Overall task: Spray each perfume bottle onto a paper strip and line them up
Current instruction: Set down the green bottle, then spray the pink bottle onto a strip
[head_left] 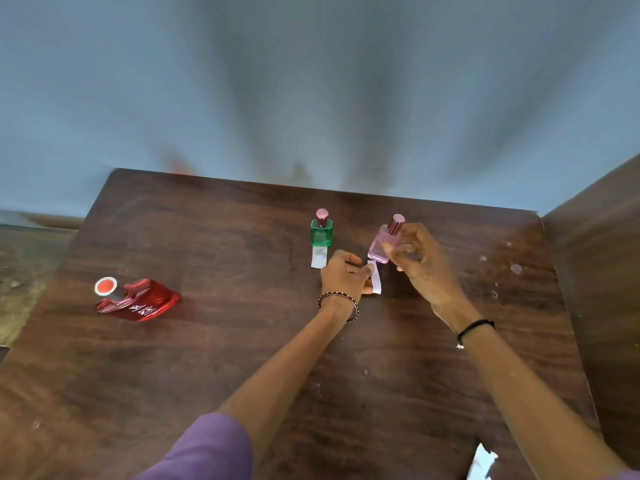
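A pink perfume bottle (381, 244) with a metallic pink cap stands tilted on the table, and my right hand (420, 263) grips its right side. Just in front of it my left hand (344, 277) pinches a white paper strip (375, 282). To the left a green perfume bottle (321, 230) stands upright behind another white strip (319, 257) that lies flat. A red perfume bottle (138, 299) with a red-and-white cap lies far left on the table.
The dark wooden table (242, 358) ends at a blue wall behind. A wooden panel (602, 271) rises along the right side. More white paper (483, 460) sits at the near right edge.
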Available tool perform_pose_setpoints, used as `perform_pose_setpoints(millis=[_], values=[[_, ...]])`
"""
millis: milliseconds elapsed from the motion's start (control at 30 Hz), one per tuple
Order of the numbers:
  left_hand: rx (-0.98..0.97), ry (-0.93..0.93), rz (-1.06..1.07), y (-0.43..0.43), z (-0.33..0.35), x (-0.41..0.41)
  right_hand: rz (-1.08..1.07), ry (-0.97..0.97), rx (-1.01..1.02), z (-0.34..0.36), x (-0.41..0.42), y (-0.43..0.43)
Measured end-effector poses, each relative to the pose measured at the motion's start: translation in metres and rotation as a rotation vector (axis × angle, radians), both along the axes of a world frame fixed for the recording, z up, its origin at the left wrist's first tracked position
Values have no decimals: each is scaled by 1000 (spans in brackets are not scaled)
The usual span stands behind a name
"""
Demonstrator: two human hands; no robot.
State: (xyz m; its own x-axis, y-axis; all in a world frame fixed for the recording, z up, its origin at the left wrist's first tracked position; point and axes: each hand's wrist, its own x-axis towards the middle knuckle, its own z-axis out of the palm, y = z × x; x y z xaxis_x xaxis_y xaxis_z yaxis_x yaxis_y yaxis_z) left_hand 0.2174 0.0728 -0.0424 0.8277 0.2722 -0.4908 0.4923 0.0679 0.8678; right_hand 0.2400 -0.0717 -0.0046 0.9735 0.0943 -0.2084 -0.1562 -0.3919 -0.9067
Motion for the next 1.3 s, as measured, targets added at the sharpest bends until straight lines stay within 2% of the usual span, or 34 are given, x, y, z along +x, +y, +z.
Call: perform_pose_setpoints(millis=[500,767,1067,1300], values=[[219,2,-98,1,0,22,181,23,-145,-4,24,6],[322,2,-124,0,2,26,199,-6,-175,-3,23,8],[53,50,-53,2,10,7,195,-36,-239,-6,13,4],[59,65,-78,2,13,-20,69,39,-233,-14,-8,-11]])
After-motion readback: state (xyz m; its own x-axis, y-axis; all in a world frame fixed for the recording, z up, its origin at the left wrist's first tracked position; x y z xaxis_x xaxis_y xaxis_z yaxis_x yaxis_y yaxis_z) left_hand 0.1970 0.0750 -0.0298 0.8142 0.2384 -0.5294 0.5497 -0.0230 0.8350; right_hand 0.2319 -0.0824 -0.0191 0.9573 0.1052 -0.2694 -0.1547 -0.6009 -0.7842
